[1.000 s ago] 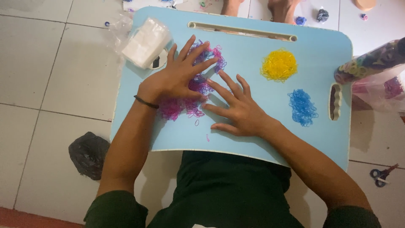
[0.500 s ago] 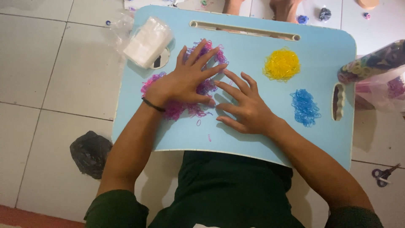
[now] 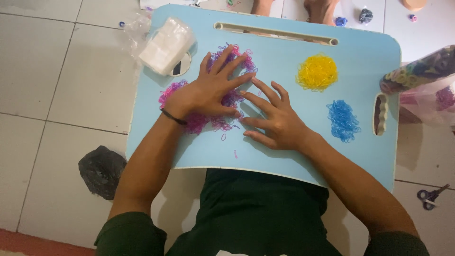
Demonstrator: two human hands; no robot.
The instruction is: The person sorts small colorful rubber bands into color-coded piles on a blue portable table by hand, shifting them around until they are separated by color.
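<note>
A light blue lap tray [image 3: 284,156] rests over my legs. On its left half lies a spread of small pink and purple rubber bands [image 3: 222,123]. My left hand [image 3: 208,87] lies flat on that spread with its fingers apart. Just to the right, my right hand [image 3: 275,121] also rests flat on the tray, fingers spread, its fingertips touching the edge of the bands. Neither hand grips anything. A round heap of yellow bands [image 3: 316,72] and a heap of blue bands [image 3: 342,120] sit on the tray's right half.
A clear plastic bag of white stuff [image 3: 166,45] lies on the tray's top left corner. A bag of mixed coloured bands [image 3: 419,71] is off the right edge. A black crumpled bag [image 3: 101,170] and scissors [image 3: 429,195] lie on the tiled floor. Bare feet [image 3: 317,10] show beyond the tray.
Both hands have shifted slightly up and to the right over the pink and purple bands, uncovering more of them at the left of my left wrist.
</note>
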